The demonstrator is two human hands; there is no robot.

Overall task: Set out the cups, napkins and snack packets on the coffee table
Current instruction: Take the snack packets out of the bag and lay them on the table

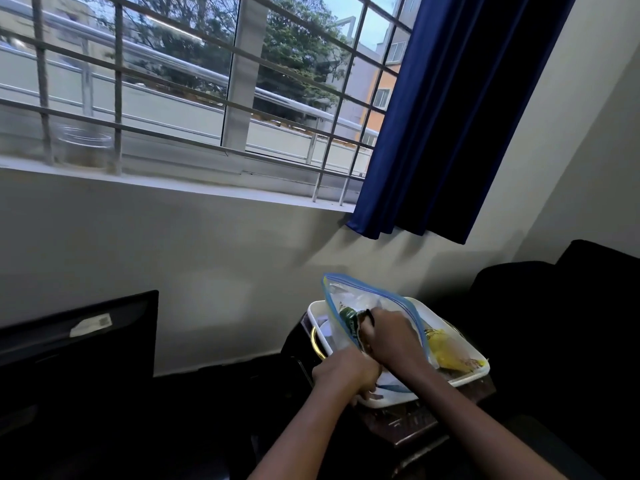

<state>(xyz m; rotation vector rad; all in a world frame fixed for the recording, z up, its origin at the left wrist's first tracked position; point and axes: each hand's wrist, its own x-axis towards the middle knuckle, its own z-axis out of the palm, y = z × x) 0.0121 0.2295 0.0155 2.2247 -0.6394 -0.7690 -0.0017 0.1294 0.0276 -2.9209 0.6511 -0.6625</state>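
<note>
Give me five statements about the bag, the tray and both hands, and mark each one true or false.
1. The clear zip bag stands in the white tray. True.
2. The right hand grips a green packet at the bag's mouth. True.
3. The left hand rests on the windowsill. False: it holds the bag's lower edge at the tray.
4. A yellow packet lies in the tray. True.
5. The curtain is red. False: it is dark blue.
</note>
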